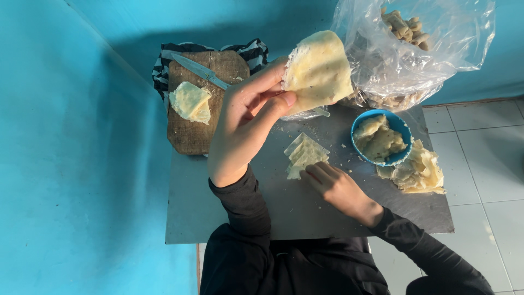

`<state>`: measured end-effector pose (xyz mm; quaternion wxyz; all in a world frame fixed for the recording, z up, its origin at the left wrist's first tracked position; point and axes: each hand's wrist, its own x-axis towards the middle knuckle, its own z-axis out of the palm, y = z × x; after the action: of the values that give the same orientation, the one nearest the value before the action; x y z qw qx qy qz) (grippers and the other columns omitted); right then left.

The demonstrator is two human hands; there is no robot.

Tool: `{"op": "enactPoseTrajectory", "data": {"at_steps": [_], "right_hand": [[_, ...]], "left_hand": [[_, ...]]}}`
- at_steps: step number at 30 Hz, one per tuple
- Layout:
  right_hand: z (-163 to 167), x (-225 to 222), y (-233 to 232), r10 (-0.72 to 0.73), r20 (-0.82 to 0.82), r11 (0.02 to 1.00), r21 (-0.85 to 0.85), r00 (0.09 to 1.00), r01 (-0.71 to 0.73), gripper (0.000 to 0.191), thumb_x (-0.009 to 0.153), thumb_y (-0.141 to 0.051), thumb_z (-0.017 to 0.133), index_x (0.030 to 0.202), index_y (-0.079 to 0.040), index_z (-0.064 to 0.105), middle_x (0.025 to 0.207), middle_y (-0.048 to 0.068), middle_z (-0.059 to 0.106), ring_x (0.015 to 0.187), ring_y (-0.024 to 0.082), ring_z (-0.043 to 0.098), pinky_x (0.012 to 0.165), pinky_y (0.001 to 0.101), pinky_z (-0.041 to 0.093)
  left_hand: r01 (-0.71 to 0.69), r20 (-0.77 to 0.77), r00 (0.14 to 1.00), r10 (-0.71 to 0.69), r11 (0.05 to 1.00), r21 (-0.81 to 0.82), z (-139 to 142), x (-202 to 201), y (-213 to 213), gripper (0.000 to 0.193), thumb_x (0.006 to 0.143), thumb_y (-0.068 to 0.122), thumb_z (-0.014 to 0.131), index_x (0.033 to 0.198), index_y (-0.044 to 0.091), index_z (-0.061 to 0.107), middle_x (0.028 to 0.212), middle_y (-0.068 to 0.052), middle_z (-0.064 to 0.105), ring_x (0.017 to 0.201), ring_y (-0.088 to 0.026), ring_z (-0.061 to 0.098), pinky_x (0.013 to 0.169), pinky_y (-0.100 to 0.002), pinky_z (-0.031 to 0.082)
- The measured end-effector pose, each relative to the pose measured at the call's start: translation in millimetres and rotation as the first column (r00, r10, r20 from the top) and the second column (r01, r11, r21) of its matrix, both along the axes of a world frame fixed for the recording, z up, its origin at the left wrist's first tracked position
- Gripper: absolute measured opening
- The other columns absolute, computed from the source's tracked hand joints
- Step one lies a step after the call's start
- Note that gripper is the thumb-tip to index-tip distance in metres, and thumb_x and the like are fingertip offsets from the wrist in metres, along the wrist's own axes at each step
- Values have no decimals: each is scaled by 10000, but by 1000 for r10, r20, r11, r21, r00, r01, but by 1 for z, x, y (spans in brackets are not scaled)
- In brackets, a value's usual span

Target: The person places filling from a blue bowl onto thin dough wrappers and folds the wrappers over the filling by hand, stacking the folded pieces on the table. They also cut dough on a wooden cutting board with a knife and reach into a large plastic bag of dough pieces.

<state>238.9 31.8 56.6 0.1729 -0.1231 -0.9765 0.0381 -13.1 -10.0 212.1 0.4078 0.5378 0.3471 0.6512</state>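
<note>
Raised closest to the head camera, the person's left hand [245, 128] pinches a folded, pale yellow dough sheet [318, 70] between thumb and fingers, gripping its lower left edge. From that grip the sheet fans up and to the right, its long axis tilted, well clear of the grey metal tabletop [305, 213].

Lower down, the right hand [337, 188] rests on the tabletop with its fingers curled loosely, fingertips touching the near edge of a small stack of cut dough squares [304, 154]. It grasps nothing firmly; the fingers press or steady the stack. The stack lies just beyond this hand, almost directly below the lifted sheet, so the right hand is far nearer to it than the left.

To the right of the stack sit a blue bowl [401, 127] of filling and, beside it, a heap of crumpled dough scraps [423, 172]. At the far left, a wooden cutting board [191, 131] carries another folded dough piece [190, 102] and a knife [197, 70]. A clear plastic bag [431, 49] stands at the far right.
</note>
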Motion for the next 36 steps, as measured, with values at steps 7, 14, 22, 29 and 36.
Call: {"op": "enactPoseTrajectory", "data": {"at_steps": [7,14,22,29,36], "right_hand": [[-19,1,-6,24,15,999,24,1000,-24,518,744,-103,668,1247,7,609,1121,112,631,1046,270,648,862,371,571],[-23,9,-16,-32,-19,994,107,999,34,550,835,-118,662,1370,-28,570,1202,127,629,1110,288,645,937,400,560],[-14,40,-10,-146,64,986,86,987,140,653,755,-147,664,1394,-61,559,1232,130,616,1200,312,599,989,465,521],[-28,48,2,-139,35,980,146,990,132,589,758,-121,653,1339,-42,596,1265,132,629,1216,316,600,1018,437,512],[-41,47,12,-126,54,956,272,991,107,566,744,-138,639,1292,-1,619,1246,139,643,1180,308,605,952,421,511]], "left_hand": [[12,-7,1000,-12,999,34,1,-1,-2,471,1064,-13,609,1525,-58,520,1418,-120,667,1225,-115,644,1188,-334,515],[15,17,1000,-15,1000,14,-1,-1,0,479,1054,-3,620,1518,-65,519,1410,-126,668,1266,-132,647,1169,-336,517],[11,8,1000,-11,1000,9,-2,-1,-1,467,1059,7,630,1509,-67,530,1397,-126,674,1252,-144,661,1166,-341,531],[79,30,996,-81,996,37,-16,3,10,464,1069,12,616,1517,-55,514,1403,-131,661,1255,-161,671,1155,-354,569],[82,37,996,-83,996,33,-27,12,28,477,1044,17,610,1495,-86,497,1348,-146,649,1198,-176,678,1067,-336,572]]}}
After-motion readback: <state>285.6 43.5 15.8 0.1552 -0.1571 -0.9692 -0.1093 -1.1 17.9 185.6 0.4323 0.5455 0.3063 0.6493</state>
